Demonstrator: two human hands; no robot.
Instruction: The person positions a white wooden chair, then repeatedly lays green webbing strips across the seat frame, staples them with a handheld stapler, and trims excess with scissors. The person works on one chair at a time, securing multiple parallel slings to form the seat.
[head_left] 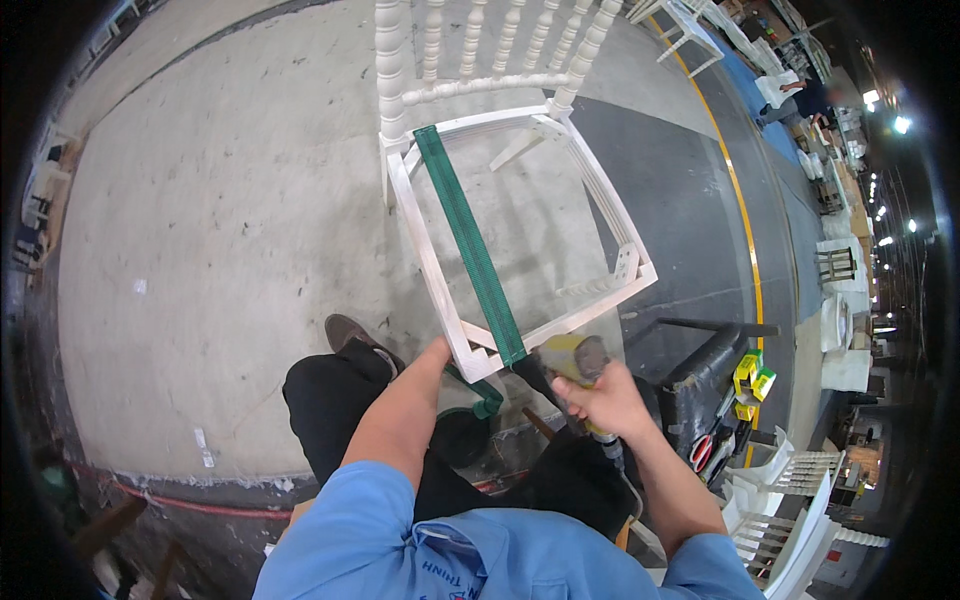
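Observation:
A white wooden chair (425, 240) with turned back spindles stands before me, its seat frame open in the middle. One strip of green webbing (465, 240) runs along the left side of the seat, from back rail to front rail. My right hand (612, 400) is closed round a yellow and grey staple gun (572, 352), blurred, beside the webbing's near end at the front rail. A hose hangs from its handle. My left hand (437, 354) is at the frame's near left corner; its fingers are hidden under the wood. Loose green webbing (487, 400) hangs below that corner.
At my right, a black padded stool (700, 385) carries yellow-green boxes (750, 375) and red-handled scissors (702, 452). More white chairs (800, 500) stand at the lower right. A red hose (200, 507) lies on the floor at left. Another person (800, 100) is far right.

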